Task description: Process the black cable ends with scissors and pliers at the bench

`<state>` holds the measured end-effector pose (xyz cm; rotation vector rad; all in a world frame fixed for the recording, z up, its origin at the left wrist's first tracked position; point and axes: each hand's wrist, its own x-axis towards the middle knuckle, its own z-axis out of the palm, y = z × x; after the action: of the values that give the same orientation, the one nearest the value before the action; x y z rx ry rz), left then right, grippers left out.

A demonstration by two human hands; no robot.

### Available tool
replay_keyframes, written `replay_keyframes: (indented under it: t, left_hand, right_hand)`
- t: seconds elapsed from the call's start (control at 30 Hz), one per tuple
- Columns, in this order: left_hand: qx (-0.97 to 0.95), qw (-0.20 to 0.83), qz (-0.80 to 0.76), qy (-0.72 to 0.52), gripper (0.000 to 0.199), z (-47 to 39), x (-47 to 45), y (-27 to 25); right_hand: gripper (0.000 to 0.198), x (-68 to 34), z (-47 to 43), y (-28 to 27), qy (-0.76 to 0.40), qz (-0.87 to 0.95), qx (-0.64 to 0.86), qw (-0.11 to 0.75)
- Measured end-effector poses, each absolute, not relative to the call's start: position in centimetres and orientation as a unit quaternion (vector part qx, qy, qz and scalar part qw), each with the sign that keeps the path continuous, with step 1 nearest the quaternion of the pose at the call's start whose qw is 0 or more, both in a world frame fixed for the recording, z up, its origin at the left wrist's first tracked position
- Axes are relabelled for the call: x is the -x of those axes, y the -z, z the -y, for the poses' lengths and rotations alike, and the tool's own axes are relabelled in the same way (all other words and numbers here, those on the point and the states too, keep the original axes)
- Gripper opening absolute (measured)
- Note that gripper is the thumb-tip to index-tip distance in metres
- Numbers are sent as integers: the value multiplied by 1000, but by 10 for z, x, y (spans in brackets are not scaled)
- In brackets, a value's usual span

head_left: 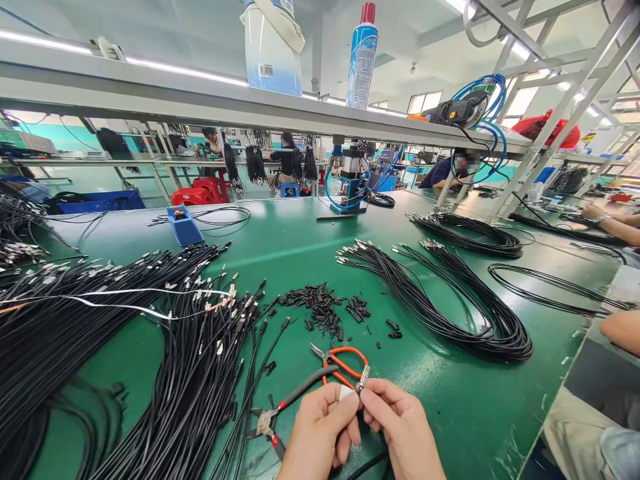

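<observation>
My left hand (320,430) and my right hand (400,427) meet at the near edge of the green table (450,400). Together they pinch the metal connector end of a black cable (363,379) between thumbs and forefingers; the cable itself runs down out of sight below my hands (367,463). Orange-handled snips (340,363) lie on the table just beyond my fingertips. Pliers with black and red handles (285,407) lie to the left of my left hand. A heap of small black plastic pieces (320,307) sits farther back.
A big pile of black cables with connectors (150,347) covers the left. Looped cable bundles (450,300) lie to the right. A blue tray (184,225), a blue machine (350,180), a shelf with a spray can (362,57), and other people's arms (615,227) surround the table.
</observation>
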<state>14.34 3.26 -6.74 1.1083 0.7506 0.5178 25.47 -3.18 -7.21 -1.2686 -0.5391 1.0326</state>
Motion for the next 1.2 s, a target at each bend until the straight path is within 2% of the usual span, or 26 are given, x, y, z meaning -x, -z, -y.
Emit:
replay_keyframes:
  t: [0.23, 0.5, 0.63, 0.9, 1.07, 1.2]
  left_hand:
    - [-498, 761, -342, -236, 37, -32, -143, 68]
    - [-497, 757, -342, -252, 35, -33, -147, 72]
    - [-499, 747, -344, -273, 33, -37, -149, 72]
    - [-483, 761, -332, -279, 35, -39, -142, 61]
    - [-460, 777, -320, -287, 30, -41, -140, 56]
    - [-456, 782, -317, -283, 30, -40, -140, 56]
  right_hand:
    - [24, -255, 31, 71, -459, 244, 557, 648]
    - [28, -259, 28, 70, -483, 240, 538, 648]
    - [28, -258, 29, 80, -429, 281, 574, 639]
    - [30, -240, 40, 96, -221, 423, 639, 603]
    - [30, -244, 38, 99, -221, 475, 639, 564]
    - [29, -247, 35, 97, -228, 453, 649, 566]
